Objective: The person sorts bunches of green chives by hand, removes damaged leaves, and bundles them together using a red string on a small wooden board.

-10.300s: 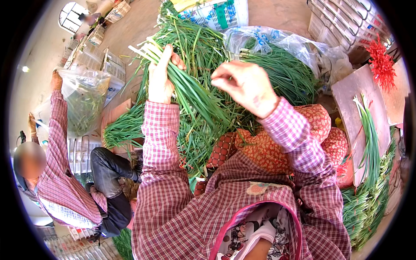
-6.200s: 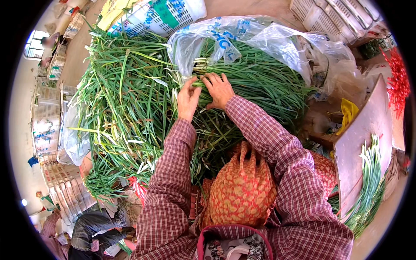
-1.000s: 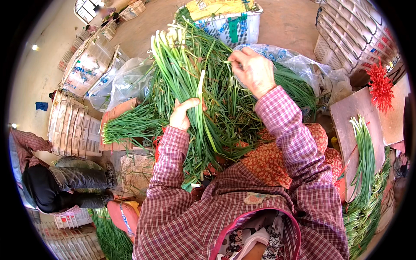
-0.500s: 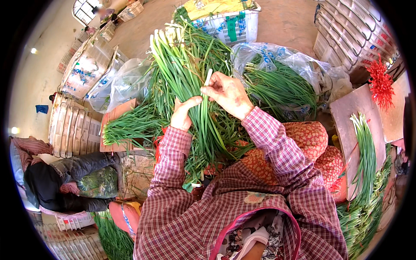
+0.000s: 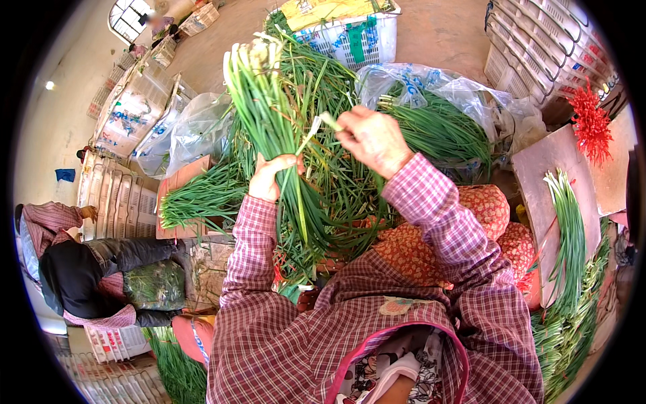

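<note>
Left hand (image 5: 269,176) is wrapping the chive bundle (image 5: 262,101) around its middle, fingers closed and thumb lying across the front. Bundle is sitting above the loose chive heap (image 5: 343,182), pale butt ends pointing up and away from the person, leaf ends trailing toward the lap. Right hand (image 5: 374,138) is hanging just right of the bundle, not touching it, fingertips pinching a pale stalk piece (image 5: 330,121); the other fingers are curling in. One white-ended stalk (image 5: 311,131) is sticking out of the bundle toward that hand.

Risks, my read: left hand is holding everything alone, so a loosening thumb could be letting outer stalks slide into the heap. Trailing leaves are overlapping loose ones, so lifting fast could be dragging strays along. A hard pull on the stray stalk could be snapping it or tugging neighbours out.

Vs half a second ago: right hand is now standing off, where it was pinching a stalk against the bundle. Left hand and bundle are sitting slightly further left; the white-ended stalk is leaning outward more.
</note>
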Action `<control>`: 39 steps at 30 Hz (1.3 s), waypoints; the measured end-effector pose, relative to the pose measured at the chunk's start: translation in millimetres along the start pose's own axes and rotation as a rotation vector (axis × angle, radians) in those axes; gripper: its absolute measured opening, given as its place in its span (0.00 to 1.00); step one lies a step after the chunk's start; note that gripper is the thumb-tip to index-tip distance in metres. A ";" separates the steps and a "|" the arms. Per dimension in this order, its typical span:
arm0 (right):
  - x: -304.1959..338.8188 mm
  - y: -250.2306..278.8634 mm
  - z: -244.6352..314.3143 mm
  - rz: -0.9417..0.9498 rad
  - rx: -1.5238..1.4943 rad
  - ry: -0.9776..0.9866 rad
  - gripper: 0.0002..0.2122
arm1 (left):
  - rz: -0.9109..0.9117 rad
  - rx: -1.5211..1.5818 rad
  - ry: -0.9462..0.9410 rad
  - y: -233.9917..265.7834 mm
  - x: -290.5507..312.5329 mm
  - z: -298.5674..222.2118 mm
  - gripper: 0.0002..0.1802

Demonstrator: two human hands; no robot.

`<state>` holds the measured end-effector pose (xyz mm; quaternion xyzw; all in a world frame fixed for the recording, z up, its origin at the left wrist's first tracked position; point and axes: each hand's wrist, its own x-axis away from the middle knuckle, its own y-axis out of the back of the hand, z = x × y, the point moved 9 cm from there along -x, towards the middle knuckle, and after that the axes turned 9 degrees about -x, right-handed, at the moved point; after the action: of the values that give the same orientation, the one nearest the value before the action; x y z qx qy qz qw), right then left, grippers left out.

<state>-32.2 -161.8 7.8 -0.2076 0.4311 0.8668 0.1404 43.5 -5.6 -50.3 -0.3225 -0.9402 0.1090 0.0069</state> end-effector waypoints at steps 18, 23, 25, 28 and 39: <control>-20.0 -18.0 7.6 0.287 -0.715 -0.286 0.24 | 0.127 0.091 0.157 -16.6 12.0 14.8 0.28; -22.6 0.7 -19.1 0.035 -0.704 -0.201 0.11 | 0.144 0.022 0.181 -14.6 13.3 11.3 0.27; -20.9 17.5 -25.7 0.010 -0.658 -0.205 0.10 | 0.106 -0.108 0.241 -0.7 16.8 16.9 0.27; -19.3 34.2 -39.0 0.016 -0.625 -0.213 0.09 | 0.076 -0.277 0.231 2.5 20.4 15.4 0.26; -8.3 71.4 -90.7 0.022 -0.267 -0.423 0.12 | -0.059 -0.304 0.259 42.8 24.9 41.6 0.19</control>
<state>-33.5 -277.4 11.8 -0.0334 0.2759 0.9418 0.1895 46.2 34.0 -101.3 -0.3035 -0.9462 -0.0769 0.0821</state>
